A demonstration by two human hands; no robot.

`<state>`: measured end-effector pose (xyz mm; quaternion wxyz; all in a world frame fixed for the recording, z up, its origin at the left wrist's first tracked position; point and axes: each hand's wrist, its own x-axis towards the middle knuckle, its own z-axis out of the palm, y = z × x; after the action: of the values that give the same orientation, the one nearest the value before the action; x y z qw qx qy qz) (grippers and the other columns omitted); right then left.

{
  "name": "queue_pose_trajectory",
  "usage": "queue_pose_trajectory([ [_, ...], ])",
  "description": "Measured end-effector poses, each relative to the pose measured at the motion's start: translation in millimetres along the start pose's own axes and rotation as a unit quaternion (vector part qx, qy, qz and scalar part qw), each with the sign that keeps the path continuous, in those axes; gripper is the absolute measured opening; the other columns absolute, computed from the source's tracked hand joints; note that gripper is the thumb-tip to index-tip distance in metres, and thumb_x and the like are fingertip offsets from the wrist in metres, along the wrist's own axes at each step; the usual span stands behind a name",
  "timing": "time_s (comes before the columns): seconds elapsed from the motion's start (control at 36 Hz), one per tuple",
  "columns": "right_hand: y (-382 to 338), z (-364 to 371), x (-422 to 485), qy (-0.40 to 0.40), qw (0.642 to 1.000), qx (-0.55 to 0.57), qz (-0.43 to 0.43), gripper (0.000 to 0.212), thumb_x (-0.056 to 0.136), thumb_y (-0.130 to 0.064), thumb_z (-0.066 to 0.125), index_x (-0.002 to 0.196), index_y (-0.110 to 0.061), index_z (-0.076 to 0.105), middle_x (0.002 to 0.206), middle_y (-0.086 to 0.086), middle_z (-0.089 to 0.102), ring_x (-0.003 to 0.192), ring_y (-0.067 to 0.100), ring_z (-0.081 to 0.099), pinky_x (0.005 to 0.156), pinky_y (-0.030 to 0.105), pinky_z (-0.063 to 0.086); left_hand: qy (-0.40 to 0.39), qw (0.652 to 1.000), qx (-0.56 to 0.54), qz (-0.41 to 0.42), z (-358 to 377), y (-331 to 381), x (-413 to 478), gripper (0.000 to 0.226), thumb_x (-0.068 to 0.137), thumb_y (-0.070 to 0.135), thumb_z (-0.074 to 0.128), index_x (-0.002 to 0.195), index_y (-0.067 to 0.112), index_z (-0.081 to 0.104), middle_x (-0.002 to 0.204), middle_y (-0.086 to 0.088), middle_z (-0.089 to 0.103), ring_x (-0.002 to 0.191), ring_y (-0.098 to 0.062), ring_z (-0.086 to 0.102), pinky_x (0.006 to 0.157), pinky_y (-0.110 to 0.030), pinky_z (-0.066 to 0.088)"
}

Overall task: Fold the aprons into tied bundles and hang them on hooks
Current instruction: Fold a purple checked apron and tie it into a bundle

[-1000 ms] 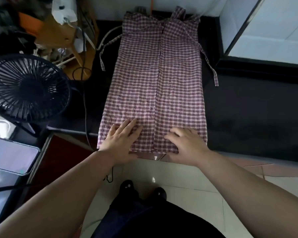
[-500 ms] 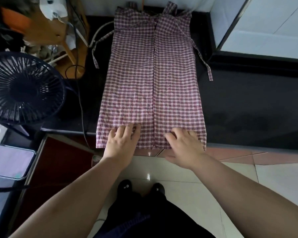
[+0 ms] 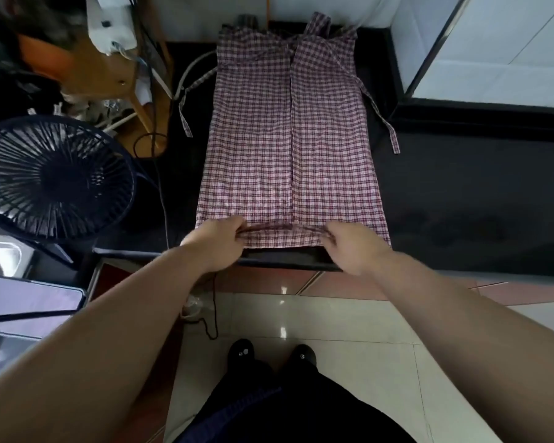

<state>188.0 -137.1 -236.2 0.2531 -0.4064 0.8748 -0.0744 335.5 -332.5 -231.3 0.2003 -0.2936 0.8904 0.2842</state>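
While a black fan (image 3: 53,180) stands at far left, the left hand (image 3: 216,243) pinches the near hem of the checked apron (image 3: 290,139), folded lengthwise on the black tabletop (image 3: 461,203); the right hand (image 3: 354,247) pinches that same hem, lifting it.
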Motion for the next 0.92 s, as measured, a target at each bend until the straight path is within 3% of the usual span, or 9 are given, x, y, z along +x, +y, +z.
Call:
queue_pose_trajectory([
  [0.08,5,-12,12,-0.038,0.999,-0.018,0.034,0.028,0.102,-0.032,0.034,0.101,-0.011,0.052,0.096,0.005,0.057,0.082,0.021,0.049,0.071,0.031,0.038,-0.007,0.999,-0.032,-0.030,-10,-5,11,0.014,0.096,0.022,0.049,0.082,0.024,0.048,0.089,-0.002,0.055,0.074,-0.017,0.052,0.056,-0.028,0.038],
  [0.14,11,-15,19,-0.049,0.997,-0.025,0.063,0.029,0.103,-0.032,0.032,0.107,-0.010,0.051,0.101,0.007,0.057,0.085,0.020,0.048,0.073,0.032,0.039,0.003,0.996,-0.062,-0.056,-14,-10,18,0.002,0.093,0.022,0.055,0.091,0.021,0.056,0.093,-0.001,0.058,0.077,-0.016,0.056,0.060,-0.028,0.045],
  [0.22,16,-14,24,-0.036,0.994,-0.032,0.098,0.028,0.102,-0.032,0.034,0.110,-0.012,0.052,0.110,0.009,0.059,0.092,0.023,0.052,0.082,0.035,0.044,0.023,0.983,-0.153,-0.101,-16,-18,23,0.019,0.086,0.016,0.060,0.103,0.024,0.060,0.094,0.000,0.063,0.079,-0.019,0.063,0.067,-0.032,0.055],
  [0.31,17,-12,27,-0.008,0.992,-0.023,0.127,0.021,0.101,-0.030,0.037,0.104,-0.016,0.053,0.108,0.007,0.060,0.094,0.024,0.056,0.086,0.038,0.048,0.078,0.956,-0.248,-0.137,-12,-28,24,0.016,0.083,0.019,0.068,0.096,0.027,0.062,0.091,0.004,0.065,0.083,-0.018,0.065,0.082,-0.038,0.057],
  [0.36,20,-11,27,0.020,0.989,0.010,0.145,0.014,0.099,-0.027,0.042,0.095,-0.018,0.051,0.102,0.006,0.061,0.087,0.022,0.055,0.079,0.036,0.049,0.118,0.940,-0.284,-0.148,-7,-35,24,0.013,0.085,0.026,0.070,0.092,0.030,0.059,0.088,0.009,0.063,0.083,-0.017,0.065,0.081,-0.036,0.056],
  [0.5,30,-17,20,0.072,0.973,0.099,0.198,0.020,0.089,-0.018,0.054,0.108,-0.014,0.058,0.103,0.004,0.062,0.088,0.024,0.057,0.075,0.033,0.050,0.181,0.940,-0.240,-0.161,2,-37,20,0.023,0.091,0.035,0.061,0.108,0.020,0.060,0.096,0.000,0.066,0.083,-0.020,0.063,0.074,-0.035,0.054],
  [0.61,46,-16,16,0.125,0.947,0.178,0.237,0.013,0.088,-0.014,0.053,0.098,-0.011,0.060,0.092,0.004,0.061,0.084,0.024,0.058,0.070,0.032,0.048,0.219,0.945,-0.189,-0.151,10,-31,20,0.024,0.096,0.035,0.052,0.107,0.013,0.054,0.086,0.000,0.056,0.067,-0.010,0.048,0.052,-0.026,0.034],
  [0.78,59,-10,18,0.121,0.930,0.183,0.294,0.025,0.097,-0.029,0.049,0.090,-0.006,0.057,0.091,0.010,0.062,0.080,0.025,0.058,0.068,0.034,0.047,0.239,0.943,-0.110,-0.204,13,-39,21,0.033,0.099,0.043,0.042,0.089,0.012,0.047,0.080,-0.007,0.054,0.077,-0.029,0.050,0.080,-0.043,0.045],
  [0.92,49,-8,11,0.136,0.914,0.179,0.337,0.023,0.094,-0.023,0.050,0.111,-0.010,0.042,0.098,0.011,0.061,0.082,0.028,0.059,0.072,0.040,0.051,0.257,0.940,-0.089,-0.206,13,-35,21,0.035,0.097,0.041,0.047,0.101,0.007,0.050,0.085,-0.009,0.055,0.075,-0.027,0.049,0.059,-0.035,0.037],
])
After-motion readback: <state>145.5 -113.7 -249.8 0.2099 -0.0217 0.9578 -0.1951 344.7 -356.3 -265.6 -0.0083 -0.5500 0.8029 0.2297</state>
